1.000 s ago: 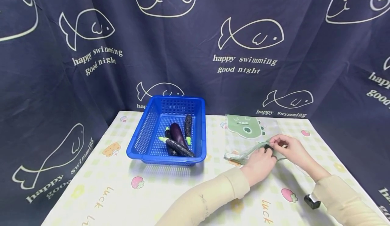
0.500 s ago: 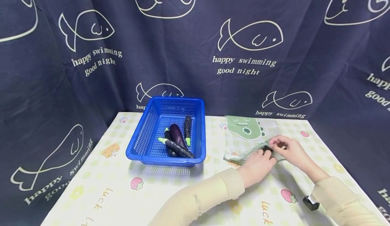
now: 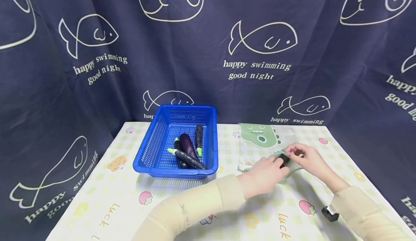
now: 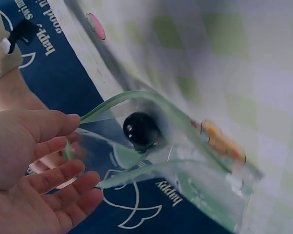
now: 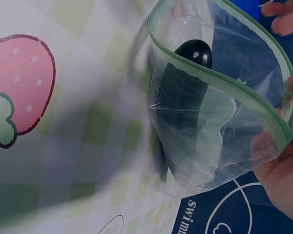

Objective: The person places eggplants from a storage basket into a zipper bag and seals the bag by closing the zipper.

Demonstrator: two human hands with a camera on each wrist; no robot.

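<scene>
A clear zip bag (image 3: 258, 136) with a green dinosaur print lies on the right part of the table, its green-edged mouth spread apart. Inside it is a dark eggplant (image 5: 180, 107), visible through the clear wall in the right wrist view; its rounded end shows in the left wrist view. My right hand (image 3: 308, 160) pinches the rim of the bag between thumb and fingers. Over the near side of the mouth is my left hand (image 3: 263, 176), its fingers (image 4: 68, 178) loosely extended and holding nothing. Whether they touch the rim is unclear.
Left of the bag, a blue perforated basket (image 3: 177, 171) holds several eggplants (image 3: 187, 145), smooth and wrinkled, some with bright green stem ends. A checked cloth (image 3: 123, 205) covers the table. Behind hangs a dark blue curtain (image 3: 201, 71) with fish drawings.
My left hand has drawn leftward from near the right hand, uncovering more of the bag's mouth. The right hand stays at the rim. The view has shifted slightly.
</scene>
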